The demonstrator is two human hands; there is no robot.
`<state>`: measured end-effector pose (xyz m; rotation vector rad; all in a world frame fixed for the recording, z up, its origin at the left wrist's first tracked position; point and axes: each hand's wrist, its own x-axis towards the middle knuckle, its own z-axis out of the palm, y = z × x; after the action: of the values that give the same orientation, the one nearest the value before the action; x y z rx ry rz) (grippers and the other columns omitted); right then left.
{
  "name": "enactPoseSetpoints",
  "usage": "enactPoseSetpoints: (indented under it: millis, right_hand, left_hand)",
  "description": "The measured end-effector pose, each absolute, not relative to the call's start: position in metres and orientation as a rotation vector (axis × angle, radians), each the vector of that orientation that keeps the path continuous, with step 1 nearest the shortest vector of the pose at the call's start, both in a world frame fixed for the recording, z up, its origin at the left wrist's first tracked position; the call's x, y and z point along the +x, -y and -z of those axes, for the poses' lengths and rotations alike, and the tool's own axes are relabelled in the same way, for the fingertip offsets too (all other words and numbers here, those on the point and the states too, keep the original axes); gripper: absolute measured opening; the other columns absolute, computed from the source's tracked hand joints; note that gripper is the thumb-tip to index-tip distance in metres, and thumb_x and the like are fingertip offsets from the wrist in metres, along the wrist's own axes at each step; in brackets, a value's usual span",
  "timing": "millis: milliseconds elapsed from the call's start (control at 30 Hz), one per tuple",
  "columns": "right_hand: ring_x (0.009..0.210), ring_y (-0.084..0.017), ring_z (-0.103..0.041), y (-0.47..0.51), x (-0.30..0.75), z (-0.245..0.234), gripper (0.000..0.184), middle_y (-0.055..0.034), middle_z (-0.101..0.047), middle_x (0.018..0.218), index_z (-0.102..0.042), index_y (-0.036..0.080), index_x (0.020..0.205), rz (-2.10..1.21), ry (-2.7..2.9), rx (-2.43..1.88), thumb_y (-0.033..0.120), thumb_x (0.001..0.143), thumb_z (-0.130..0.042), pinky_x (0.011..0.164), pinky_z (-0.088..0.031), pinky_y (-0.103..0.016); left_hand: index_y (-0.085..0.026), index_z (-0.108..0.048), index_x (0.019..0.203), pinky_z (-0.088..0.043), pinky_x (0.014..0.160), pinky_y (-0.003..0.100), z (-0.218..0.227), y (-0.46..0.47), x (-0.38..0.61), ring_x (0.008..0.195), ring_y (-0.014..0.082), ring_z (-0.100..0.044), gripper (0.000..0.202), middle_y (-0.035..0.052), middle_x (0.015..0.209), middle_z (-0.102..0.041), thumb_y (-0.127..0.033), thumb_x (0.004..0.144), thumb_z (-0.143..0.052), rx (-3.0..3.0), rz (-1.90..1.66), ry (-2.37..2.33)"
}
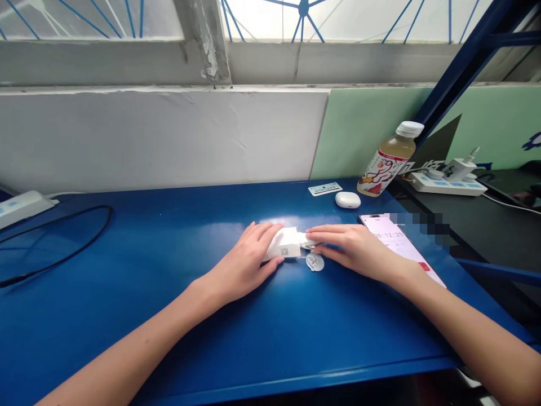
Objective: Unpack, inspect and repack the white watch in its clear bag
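Note:
A small white box (pixel 285 243) with a printed code lies in the middle of the blue table (pixel 169 282). My left hand (pixel 245 262) is wrapped around its left side, thumb under and fingers over. My right hand (pixel 353 248) lies to the right of the box, its fingers pinched on a thin white flap or slip (pixel 308 241) at the box's end. A small round clear disc (pixel 315 261) rests on the table just below the two hands.
A phone (pixel 401 245) with a lit timer screen lies by my right wrist. Behind it are a white earbud case (pixel 347 199), a small card (pixel 324 189) and a drink bottle (pixel 389 160). Power strips sit at far right (pixel 448 183) and far left (pixel 21 206), with a black cable (pixel 63 248).

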<state>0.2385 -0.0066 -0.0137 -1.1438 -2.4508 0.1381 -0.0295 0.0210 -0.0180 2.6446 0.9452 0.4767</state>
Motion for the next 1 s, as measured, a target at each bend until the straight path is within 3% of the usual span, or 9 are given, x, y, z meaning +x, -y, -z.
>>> enactPoseSetpoints:
  millis: [233, 367, 767, 900, 1000]
  right_hand:
    - [0.101, -0.023, -0.069, 0.008, 0.236, 0.014, 0.023, -0.0080, -0.071, 0.118, -0.069, 0.019, 0.113, -0.081, 2.450, -1.195, 0.025, 0.094, -0.059, 0.084, -0.056, -0.034]
    - [0.088, -0.024, -0.071, 0.007, 0.241, 0.007, 0.023, -0.0079, -0.075, 0.102, -0.070, 0.019, 0.111, -0.006, 2.436, -1.303, 0.027, 0.093, -0.060, 0.073, -0.056, -0.034]
    - [0.078, -0.023, -0.069, 0.014, 0.241, 0.003, 0.029, -0.0076, -0.073, 0.088, -0.067, 0.020, 0.115, -0.097, 2.471, -1.364, 0.019, 0.093, -0.048, 0.067, -0.053, -0.034]
    - [0.085, -0.023, -0.070, 0.018, 0.234, 0.005, 0.036, -0.0081, -0.074, 0.098, -0.063, 0.019, 0.123, -0.268, 2.392, -1.327, 0.016, 0.091, -0.048, 0.074, -0.054, -0.035]
    - [0.093, -0.023, -0.069, 0.023, 0.229, 0.008, 0.050, -0.0099, -0.072, 0.109, -0.048, 0.018, 0.140, -0.415, 2.343, -1.277, 0.016, 0.090, -0.049, 0.078, -0.056, -0.035]
  left_hand:
    - [-0.020, -0.034, 0.144, -0.029, 0.116, 0.052, 0.017, -0.019, -0.027, 0.133, 0.0265, -0.044, 0.052, 0.0116, 0.141, -0.050, -0.031, 0.097, -0.053, 2.677, -0.472, -0.934]
    - [-0.019, -0.036, 0.144, -0.035, 0.113, 0.051, 0.015, -0.019, -0.028, 0.131, 0.0279, -0.046, 0.053, 0.0125, 0.139, -0.052, -0.031, 0.096, -0.055, 2.677, -0.482, -0.969]
    - [-0.020, -0.041, 0.141, -0.043, 0.106, 0.048, 0.015, -0.019, -0.028, 0.127, 0.0294, -0.049, 0.049, 0.0116, 0.137, -0.054, -0.033, 0.096, -0.056, 2.670, -0.514, -0.968]
    - [-0.020, -0.043, 0.139, -0.044, 0.106, 0.047, 0.018, -0.018, -0.027, 0.127, 0.0294, -0.049, 0.048, 0.0117, 0.137, -0.054, -0.033, 0.095, -0.057, 2.664, -0.534, -0.970]
    - [-0.021, -0.043, 0.139, -0.045, 0.105, 0.046, 0.021, -0.016, -0.026, 0.127, 0.0299, -0.049, 0.047, 0.0121, 0.137, -0.053, -0.033, 0.096, -0.056, 2.652, -0.555, -0.960]
